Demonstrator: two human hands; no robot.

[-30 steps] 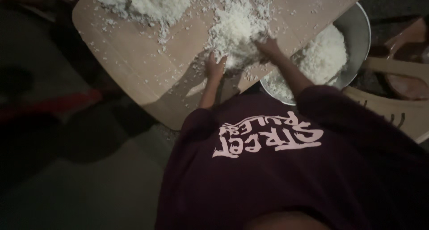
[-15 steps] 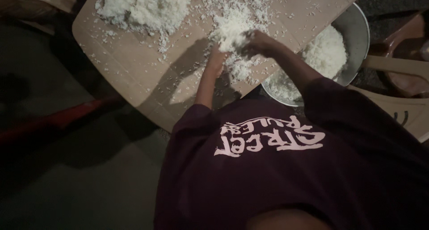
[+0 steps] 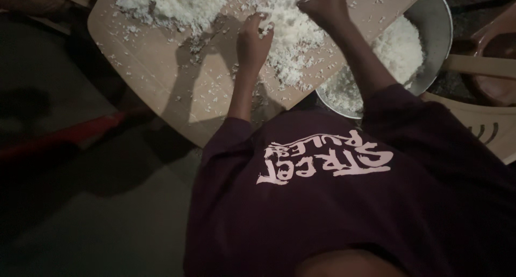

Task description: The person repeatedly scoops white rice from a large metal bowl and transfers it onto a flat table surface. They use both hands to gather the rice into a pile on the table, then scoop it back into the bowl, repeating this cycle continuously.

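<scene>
Both hands worked in the loose heap of white rice (image 3: 290, 35) spread over the tan board (image 3: 156, 78). The left hand (image 3: 252, 40) rested on the heap's near-left edge, its grip curled, fingers pressed into the grains. The right hand (image 3: 322, 5) sat at the heap's far side, grip bunched; what it pinched could not be told. Right of the heap, a metal bowl (image 3: 438, 24) held more rice. A second pile (image 3: 172, 2) lay left of the heap.

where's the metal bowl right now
In the head view the metal bowl sits upper right, tucked under the board's right edge, just past the right hand.
</scene>
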